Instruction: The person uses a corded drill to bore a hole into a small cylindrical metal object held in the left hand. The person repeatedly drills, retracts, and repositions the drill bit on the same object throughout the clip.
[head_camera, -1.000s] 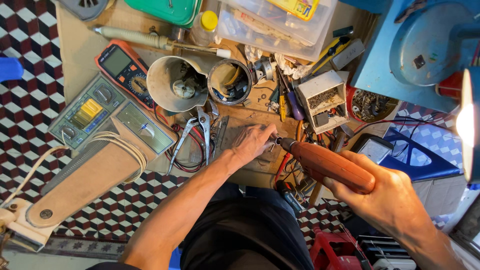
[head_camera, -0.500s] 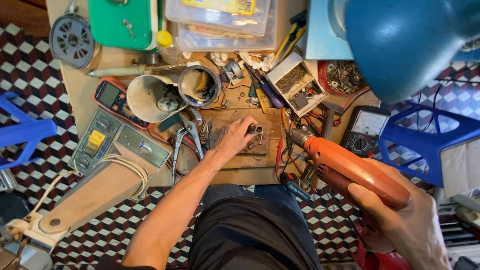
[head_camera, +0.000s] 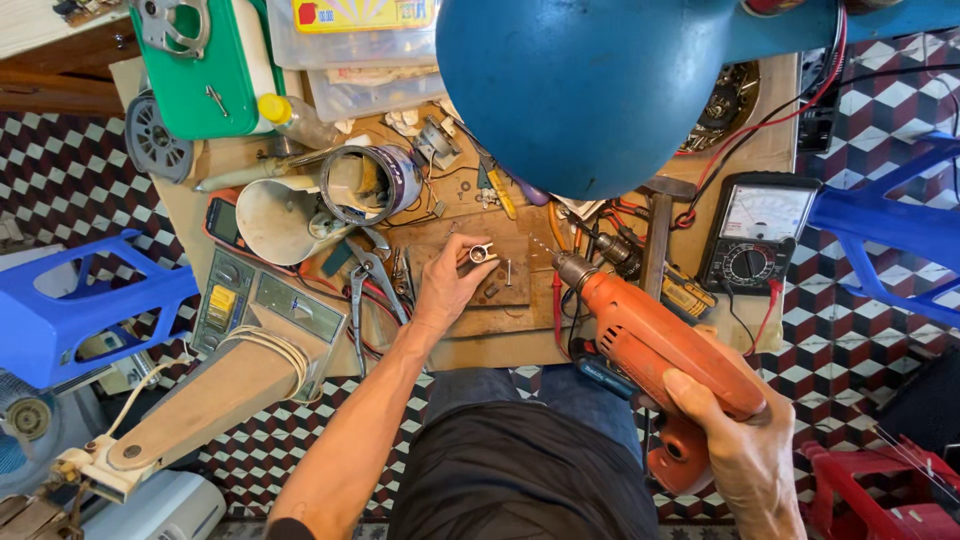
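Observation:
My left hand (head_camera: 452, 283) pinches a small metal ring (head_camera: 479, 254) and holds it down on a wooden block (head_camera: 505, 300) on the workbench. My right hand (head_camera: 738, 448) grips an orange electric drill (head_camera: 660, 345) by its handle. The drill's thin bit (head_camera: 543, 247) points up and left toward the ring, a short gap away from it. A big blue lamp shade (head_camera: 590, 85) hangs over the bench and hides the area behind the drill.
Pliers (head_camera: 368, 282), a white funnel (head_camera: 285, 217) and a tin (head_camera: 372, 185) lie left of the block. A green case (head_camera: 205, 65) and plastic boxes (head_camera: 370, 50) sit at the back. An analogue multimeter (head_camera: 755, 235) lies right. Blue plastic stools (head_camera: 60, 300) flank the bench.
The view has shifted so the lamp shade now covers the bench's middle. My right hand pulled the drill back and lower; my left hand stays on the ring.

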